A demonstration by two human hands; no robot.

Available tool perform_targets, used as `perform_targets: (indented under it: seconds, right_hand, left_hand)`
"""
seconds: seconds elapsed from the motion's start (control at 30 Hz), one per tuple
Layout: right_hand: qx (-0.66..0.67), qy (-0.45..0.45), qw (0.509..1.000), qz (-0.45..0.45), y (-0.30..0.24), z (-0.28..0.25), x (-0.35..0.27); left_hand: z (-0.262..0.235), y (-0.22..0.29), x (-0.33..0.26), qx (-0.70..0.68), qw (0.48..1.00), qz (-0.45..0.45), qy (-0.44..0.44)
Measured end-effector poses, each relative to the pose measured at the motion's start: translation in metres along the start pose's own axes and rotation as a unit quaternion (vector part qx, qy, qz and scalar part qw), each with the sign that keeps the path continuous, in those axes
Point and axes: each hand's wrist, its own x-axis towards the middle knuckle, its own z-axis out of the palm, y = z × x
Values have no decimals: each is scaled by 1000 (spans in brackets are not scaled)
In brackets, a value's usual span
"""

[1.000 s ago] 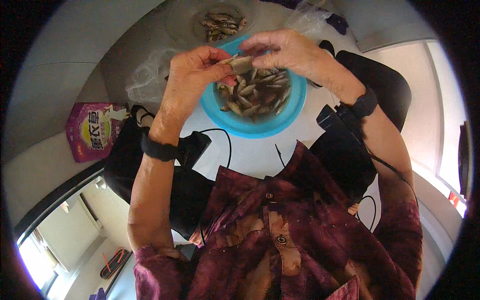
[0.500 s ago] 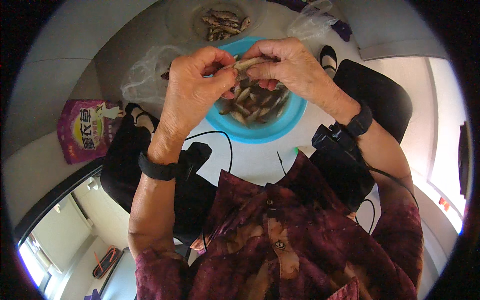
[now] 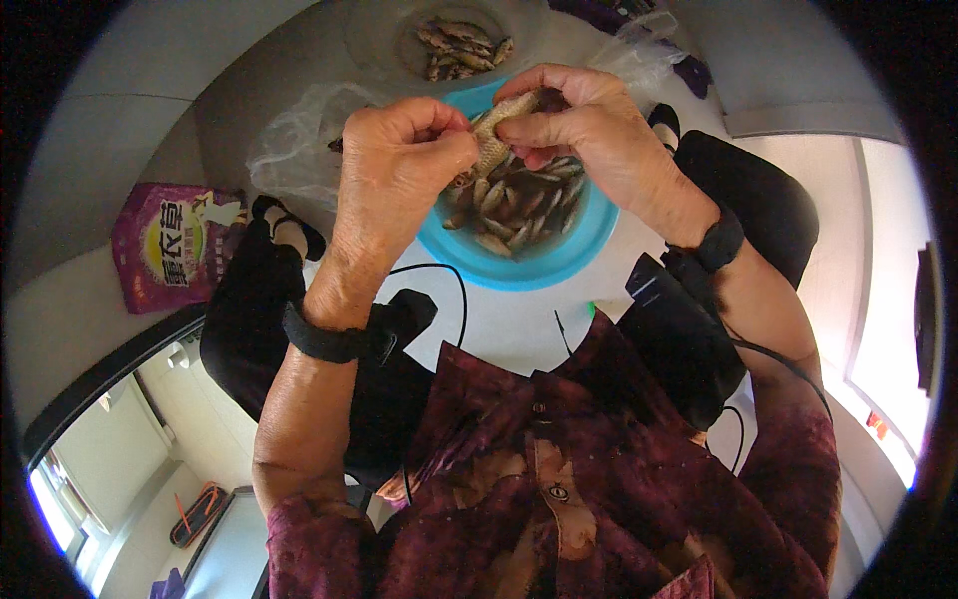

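Note:
Over the blue basin [image 3: 519,273] a small pale, scaly fish [image 3: 491,148] is held up between both hands, tilted, its side showing. My right hand [image 3: 597,128] grips its upper part between thumb and fingers. At the fish's lower end my left hand [image 3: 404,165] is closed in a pinch; the fingertips touch the fish, partly hidden behind the thumb. Below, several small fish [image 3: 521,212] lie in murky water inside the basin.
Beyond the basin stands a clear bowl with several fish [image 3: 462,48] in it. Crumpled clear plastic bags [image 3: 289,150] lie left of the basin and at the far right. A purple package [image 3: 165,248] sits at left. My knees flank the basin.
The fish has turned from nearly level to steeply tilted, showing more of its scaly side. My right hand has shifted slightly up and right; the left stays close to the fish.

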Motion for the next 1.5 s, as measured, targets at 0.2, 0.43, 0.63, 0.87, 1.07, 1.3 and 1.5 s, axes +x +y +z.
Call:
perform_targets:
  seconds: [0.2,0.43,0.63,0.87,1.07,1.3,1.5]
  right_hand:
    - [166,12,985,48,18,5,7]
    - [211,-31,973,87,22,4,7]
    - [242,-45,965,94,27,-5,10]
    - [236,-76,966,76,29,-12,10]
    - [181,-83,978,69,20,-13,3]
    - [200,-74,975,69,10,-3,-2]
    - [109,-73,991,10,7,4,-6]
  left_hand:
    - [1,0,0,-18,998,-49,26]
    - [5,7,3,-63,995,-77,-9]
    - [4,9,4,14,999,45,-10]
    - [6,-1,12,166,933,319,0]
    - [9,-5,11,177,928,327,-3]
    - [13,-8,11,247,919,308,5]
    - [11,-7,11,276,921,277,2]
